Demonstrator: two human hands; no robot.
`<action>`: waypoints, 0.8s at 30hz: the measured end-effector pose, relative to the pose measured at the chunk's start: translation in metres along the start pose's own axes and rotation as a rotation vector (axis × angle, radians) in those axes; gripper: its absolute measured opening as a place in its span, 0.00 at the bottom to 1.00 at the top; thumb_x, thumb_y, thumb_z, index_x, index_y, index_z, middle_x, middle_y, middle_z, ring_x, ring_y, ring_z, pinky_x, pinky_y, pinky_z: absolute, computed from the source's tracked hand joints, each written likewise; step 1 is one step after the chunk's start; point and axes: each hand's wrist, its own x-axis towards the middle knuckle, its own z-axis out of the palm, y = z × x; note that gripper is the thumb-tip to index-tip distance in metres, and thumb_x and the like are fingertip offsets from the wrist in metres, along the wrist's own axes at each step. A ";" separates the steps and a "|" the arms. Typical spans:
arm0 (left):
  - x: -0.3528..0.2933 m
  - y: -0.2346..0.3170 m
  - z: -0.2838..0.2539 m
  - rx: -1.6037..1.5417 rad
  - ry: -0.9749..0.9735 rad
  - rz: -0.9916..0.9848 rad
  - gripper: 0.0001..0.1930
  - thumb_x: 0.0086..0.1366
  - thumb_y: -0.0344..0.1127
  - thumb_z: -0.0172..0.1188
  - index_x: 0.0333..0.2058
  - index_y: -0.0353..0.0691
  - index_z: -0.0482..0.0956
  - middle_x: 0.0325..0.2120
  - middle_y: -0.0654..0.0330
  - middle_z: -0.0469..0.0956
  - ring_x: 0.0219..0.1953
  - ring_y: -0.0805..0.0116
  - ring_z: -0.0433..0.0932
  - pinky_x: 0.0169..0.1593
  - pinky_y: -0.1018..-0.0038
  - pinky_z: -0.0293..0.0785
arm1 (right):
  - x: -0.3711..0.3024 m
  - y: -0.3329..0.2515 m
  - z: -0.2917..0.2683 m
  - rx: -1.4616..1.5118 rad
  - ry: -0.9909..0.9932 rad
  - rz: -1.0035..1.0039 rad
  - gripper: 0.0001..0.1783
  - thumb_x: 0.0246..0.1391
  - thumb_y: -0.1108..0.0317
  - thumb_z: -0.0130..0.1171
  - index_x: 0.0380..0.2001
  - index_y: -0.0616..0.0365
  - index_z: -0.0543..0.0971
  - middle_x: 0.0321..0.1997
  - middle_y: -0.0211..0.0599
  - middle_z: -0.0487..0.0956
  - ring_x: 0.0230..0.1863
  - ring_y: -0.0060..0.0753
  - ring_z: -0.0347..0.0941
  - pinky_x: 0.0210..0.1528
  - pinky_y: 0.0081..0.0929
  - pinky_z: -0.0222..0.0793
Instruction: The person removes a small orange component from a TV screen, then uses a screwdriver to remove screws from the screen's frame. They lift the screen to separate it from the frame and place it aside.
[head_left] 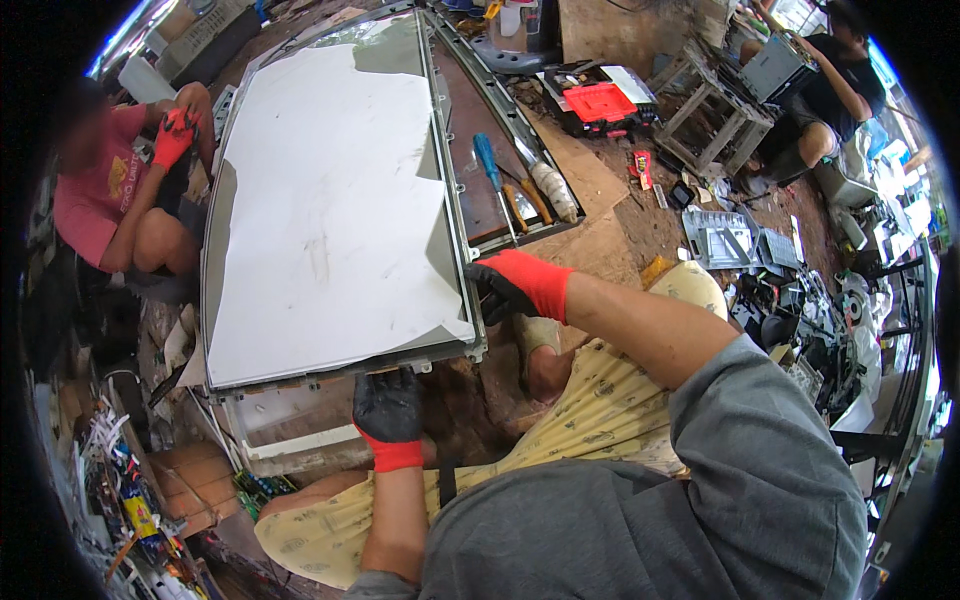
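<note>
A large flat display panel (330, 210), with a white sheet over its face and a thin metal frame, lies lengthwise in front of me, its near edge lifted. My left hand (388, 405), in a black and red glove, grips the near edge from below, its fingertips hidden under the frame. My right hand (512, 285), gloved alike, closes on the frame's right side by the near corner. The white sheet has wavy, uneven edges, baring grey along the sides and at the far end. A blue-handled screwdriver (486, 160) lies just right of the panel.
Beside the screwdriver are orange-handled pliers (530, 200) and a white wrapped roll (553, 192). A red and black toolbox (600, 105) stands beyond. A person in pink (110, 180) squats at left; another (840, 90) handles a metal case at far right. Scrap (800, 320) litters the right.
</note>
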 end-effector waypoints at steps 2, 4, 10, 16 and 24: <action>0.000 0.002 -0.005 0.021 -0.028 0.000 0.15 0.66 0.36 0.49 0.44 0.35 0.79 0.47 0.49 0.79 0.50 0.51 0.76 0.58 0.52 0.69 | 0.000 -0.001 0.002 -0.020 0.019 0.006 0.23 0.64 0.47 0.48 0.40 0.58 0.76 0.35 0.42 0.83 0.29 0.34 0.80 0.31 0.29 0.75; 0.000 0.004 -0.008 0.041 -0.074 -0.009 0.15 0.66 0.36 0.49 0.44 0.35 0.79 0.47 0.49 0.79 0.50 0.51 0.76 0.58 0.52 0.68 | 0.000 -0.003 0.003 -0.049 0.032 0.020 0.23 0.64 0.47 0.47 0.41 0.58 0.76 0.34 0.42 0.83 0.29 0.34 0.79 0.31 0.29 0.75; -0.001 0.002 0.001 0.079 -0.011 0.019 0.16 0.66 0.37 0.49 0.45 0.36 0.78 0.48 0.49 0.78 0.50 0.50 0.76 0.58 0.51 0.68 | 0.006 0.004 0.000 0.021 0.054 0.008 0.21 0.64 0.51 0.49 0.36 0.60 0.78 0.31 0.43 0.83 0.23 0.34 0.78 0.25 0.29 0.73; -0.003 0.002 0.006 0.085 -0.065 -0.008 0.17 0.67 0.40 0.46 0.47 0.36 0.78 0.49 0.49 0.78 0.51 0.51 0.75 0.60 0.52 0.66 | 0.006 0.006 0.003 -0.022 0.106 -0.085 0.20 0.61 0.53 0.51 0.32 0.60 0.77 0.25 0.46 0.77 0.20 0.44 0.75 0.24 0.40 0.74; -0.002 0.002 0.002 0.108 -0.003 0.040 0.18 0.68 0.42 0.46 0.46 0.39 0.78 0.48 0.51 0.78 0.51 0.48 0.74 0.59 0.48 0.65 | -0.003 0.000 0.004 -0.027 0.044 -0.053 0.22 0.63 0.49 0.49 0.33 0.58 0.79 0.27 0.38 0.81 0.21 0.30 0.75 0.25 0.27 0.71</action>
